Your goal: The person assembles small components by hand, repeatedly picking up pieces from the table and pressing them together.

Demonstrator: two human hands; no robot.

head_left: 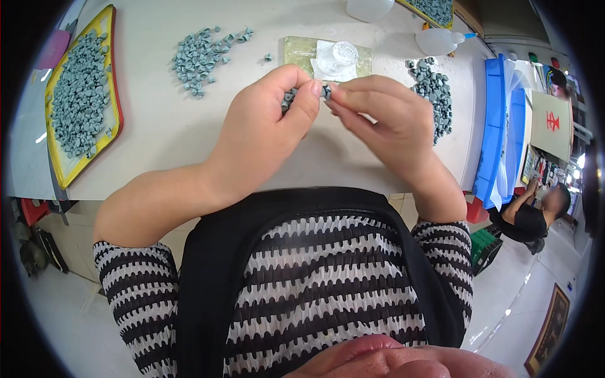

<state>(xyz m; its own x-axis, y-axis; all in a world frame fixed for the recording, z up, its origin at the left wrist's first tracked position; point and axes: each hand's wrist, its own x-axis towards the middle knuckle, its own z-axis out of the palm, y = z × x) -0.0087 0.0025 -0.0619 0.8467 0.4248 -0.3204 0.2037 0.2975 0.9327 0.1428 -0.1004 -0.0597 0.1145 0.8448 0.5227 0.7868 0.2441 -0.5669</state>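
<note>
Above the table, my left hand (268, 120) is curled around several small grey-green cap-shaped pieces (289, 98). My right hand (387, 113) meets it at the fingertips, pinching one such piece (326, 92) with a dark inside. The thumb and forefinger of both hands are close together there. Just beyond them, a clear round dish (344, 57) rests on white paper over a greenish slab (298, 53). A loose heap of similar pieces (200, 58) lies to the left, and another heap (435, 94) is right of my right hand.
At the far left, a yellow tray with a red rim (116, 94) holds many pieces. A white squeeze bottle (437, 41) with a blue tip stands at the back right. A blue bin (490, 132) adjoins the table's right edge. Another person (535, 211) is farther right.
</note>
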